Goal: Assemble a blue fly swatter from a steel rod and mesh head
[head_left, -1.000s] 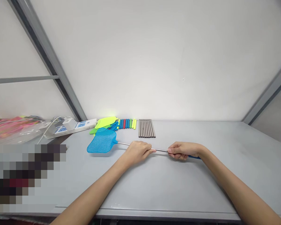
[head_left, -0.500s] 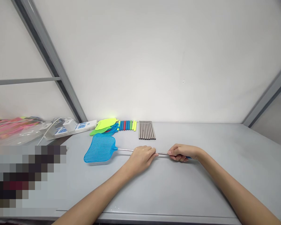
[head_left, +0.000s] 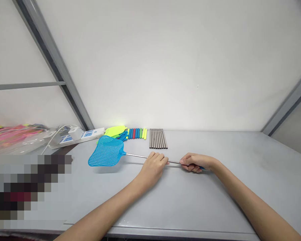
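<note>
A fly swatter with a blue mesh head [head_left: 105,156] and a thin metal rod [head_left: 135,155] stretches across the grey table [head_left: 185,197]. My left hand [head_left: 153,166] curls around the middle of the rod. My right hand [head_left: 195,162] grips the blue handle end, which is mostly hidden under the fingers. The mesh head is raised slightly off the table at the left.
At the back lie a row of dark metal rods [head_left: 158,138], a row of coloured handles [head_left: 137,133] and a pile of green and blue swatter heads [head_left: 114,132]. A white power strip [head_left: 75,135] and a plastic bag of pink items [head_left: 12,139] sit at the left.
The swatter head has lifted and shifted slightly left. My left hand has slid a little to the right along the rod, closer to my right hand.
</note>
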{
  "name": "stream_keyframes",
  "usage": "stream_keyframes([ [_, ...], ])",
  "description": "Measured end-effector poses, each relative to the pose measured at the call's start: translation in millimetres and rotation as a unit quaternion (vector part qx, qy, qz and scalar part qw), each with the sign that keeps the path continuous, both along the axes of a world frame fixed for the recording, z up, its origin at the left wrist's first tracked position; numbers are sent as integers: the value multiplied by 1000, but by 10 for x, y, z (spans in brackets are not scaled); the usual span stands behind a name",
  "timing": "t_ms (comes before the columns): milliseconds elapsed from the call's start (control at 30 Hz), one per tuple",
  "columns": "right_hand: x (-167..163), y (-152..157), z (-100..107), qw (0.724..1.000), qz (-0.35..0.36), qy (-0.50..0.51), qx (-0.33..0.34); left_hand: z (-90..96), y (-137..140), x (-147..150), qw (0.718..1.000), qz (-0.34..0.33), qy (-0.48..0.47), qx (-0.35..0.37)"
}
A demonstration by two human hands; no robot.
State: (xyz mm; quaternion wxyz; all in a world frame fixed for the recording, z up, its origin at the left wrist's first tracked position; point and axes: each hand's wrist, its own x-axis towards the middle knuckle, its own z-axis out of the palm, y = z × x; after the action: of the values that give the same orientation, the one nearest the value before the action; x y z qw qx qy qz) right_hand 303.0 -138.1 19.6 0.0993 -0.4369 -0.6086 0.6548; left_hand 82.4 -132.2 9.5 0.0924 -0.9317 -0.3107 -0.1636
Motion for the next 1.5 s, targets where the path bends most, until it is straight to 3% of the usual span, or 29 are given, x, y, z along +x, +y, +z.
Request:
stream_keyframes([
  [433,-7,-23,2,1000,-8,-30,5,16,1,2,999,7,9,-33],
  [900,-166,-92,14,984,-30,-101,141,103,-33,-24,999,15,-29,-11],
  [1500,-160,-86,-8,983,-17,-104,152,42,-45,-5,998,23,-49,-26],
])
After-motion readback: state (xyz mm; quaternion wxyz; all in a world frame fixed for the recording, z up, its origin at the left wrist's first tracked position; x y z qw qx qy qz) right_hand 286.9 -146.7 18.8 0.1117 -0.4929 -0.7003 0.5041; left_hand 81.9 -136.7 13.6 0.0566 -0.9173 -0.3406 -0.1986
